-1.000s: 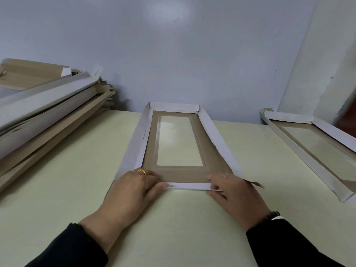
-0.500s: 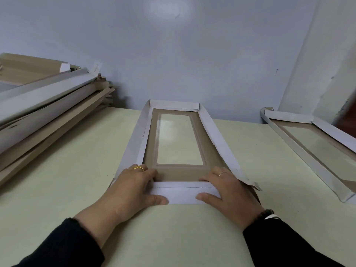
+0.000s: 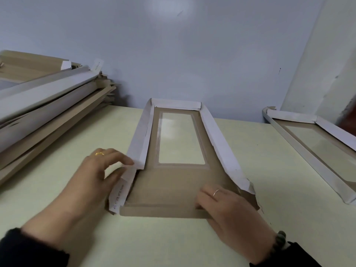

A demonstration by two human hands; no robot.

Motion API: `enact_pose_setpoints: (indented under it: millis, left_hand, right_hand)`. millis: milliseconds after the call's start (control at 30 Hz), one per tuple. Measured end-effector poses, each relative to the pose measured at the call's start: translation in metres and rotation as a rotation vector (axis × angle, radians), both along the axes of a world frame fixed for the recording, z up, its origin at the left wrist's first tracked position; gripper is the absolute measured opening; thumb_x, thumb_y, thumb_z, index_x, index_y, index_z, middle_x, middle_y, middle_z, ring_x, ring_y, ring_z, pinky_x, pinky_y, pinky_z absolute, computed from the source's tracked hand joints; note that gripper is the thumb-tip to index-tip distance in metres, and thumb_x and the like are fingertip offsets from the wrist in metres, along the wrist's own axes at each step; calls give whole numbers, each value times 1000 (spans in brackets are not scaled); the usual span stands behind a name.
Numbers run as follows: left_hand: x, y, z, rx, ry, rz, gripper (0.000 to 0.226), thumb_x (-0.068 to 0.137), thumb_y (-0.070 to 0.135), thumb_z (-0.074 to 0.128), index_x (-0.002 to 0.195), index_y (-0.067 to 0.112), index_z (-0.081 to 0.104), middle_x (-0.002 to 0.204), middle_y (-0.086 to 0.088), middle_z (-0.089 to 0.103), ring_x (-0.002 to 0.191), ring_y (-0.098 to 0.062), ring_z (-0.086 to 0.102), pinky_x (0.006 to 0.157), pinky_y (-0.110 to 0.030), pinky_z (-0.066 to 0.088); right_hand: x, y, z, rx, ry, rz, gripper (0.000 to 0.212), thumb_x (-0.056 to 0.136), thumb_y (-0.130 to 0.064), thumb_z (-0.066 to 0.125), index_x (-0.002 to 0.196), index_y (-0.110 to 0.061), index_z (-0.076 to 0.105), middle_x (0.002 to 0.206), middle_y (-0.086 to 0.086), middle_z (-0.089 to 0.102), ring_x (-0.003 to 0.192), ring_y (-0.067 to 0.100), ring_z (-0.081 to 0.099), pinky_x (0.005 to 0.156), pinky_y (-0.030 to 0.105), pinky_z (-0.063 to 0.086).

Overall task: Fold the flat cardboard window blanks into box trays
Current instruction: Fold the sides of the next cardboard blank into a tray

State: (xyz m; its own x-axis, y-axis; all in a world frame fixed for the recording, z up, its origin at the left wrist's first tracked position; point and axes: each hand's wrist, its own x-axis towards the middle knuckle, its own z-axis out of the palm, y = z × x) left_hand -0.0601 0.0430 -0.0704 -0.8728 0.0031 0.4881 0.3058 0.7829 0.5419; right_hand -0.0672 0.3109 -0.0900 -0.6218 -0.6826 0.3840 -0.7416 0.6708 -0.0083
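On a pale table point(image 3: 173, 243), the left hand point(image 3: 90, 182) pinches the raised white left side flap point(image 3: 138, 143) of a brown cardboard window blank point(image 3: 173, 185), fingers curled around its near end. The right hand point(image 3: 231, 214) rests its straight fingers on the blank's folded near edge. A stack of blanks point(image 3: 44, 105) lies left; a folded tray point(image 3: 308, 151) sits right.

Pale blue wall point(image 3: 134, 45), cream tabletop point(image 3: 154, 243)
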Motion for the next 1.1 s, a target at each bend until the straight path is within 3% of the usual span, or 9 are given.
enact_pose_setpoints:
  millis: [67,133,233,400,500,600,733,933,1100]
  left_hand:
    - [3,-13,-7,16,-122,-12,60,77,-19,54,85,40,66,100,18,63,102,-5,49,82,-10,39]
    - [5,-20,-11,56,-238,-47,63,75,-23,52,84,35,74,109,19,60,106,7,48,82,-12,45]
    - [6,-27,-15,147,-331,-113,56,76,-24,53,86,26,76,115,16,57,100,15,52,75,-5,45]
    - [4,-30,-12,255,-362,-221,17,75,11,69,78,25,78,101,12,70,97,7,59,79,-4,43]
    - [-1,-30,-15,338,-295,-123,16,82,15,64,71,19,74,80,2,71,72,-5,62,66,-12,46]
    - [-3,-13,-20,159,-184,-16,18,86,10,63,70,14,70,68,2,61,63,0,51,59,-10,36]
    - [-5,9,-22,-112,-79,-100,31,92,4,49,101,22,72,83,19,52,83,1,49,69,-8,36]
    - [-5,9,-26,-199,-99,-101,46,93,3,42,120,35,61,86,7,49,85,-15,45,72,-23,39]
    - [-5,7,-26,-192,-107,-134,57,91,-1,43,119,47,54,86,12,47,85,-4,45,70,-13,36]
  right_hand:
    - [4,2,-1,18,-170,75,29,68,-19,70,96,-24,67,103,-7,64,88,8,62,75,17,50]
    - [2,3,-1,-26,-359,83,45,81,-55,49,121,-36,57,134,-17,45,117,-4,41,101,13,29]
    - [-2,6,-8,-70,-456,88,64,73,-78,32,126,-45,49,140,-29,27,125,-14,19,108,11,13]
    - [-3,2,-11,-150,-461,96,35,85,-47,47,119,-44,57,133,-30,37,125,-10,26,107,19,23]
    - [-5,3,-11,-149,-431,111,36,85,-44,47,119,-43,57,132,-30,38,123,-12,26,106,14,22]
    - [-2,0,-7,-106,-386,96,35,84,-41,50,118,-41,60,131,-25,44,119,-10,34,102,10,25]
    - [5,-4,2,-162,-58,147,22,83,-25,55,95,-20,73,102,-7,67,91,6,63,77,19,51]
    - [-17,40,18,-565,204,-194,35,81,1,36,97,-3,68,97,8,64,94,15,53,86,14,37]
    - [-34,74,1,-437,-176,-277,76,63,32,39,104,-26,66,107,-16,61,100,1,48,86,2,31]
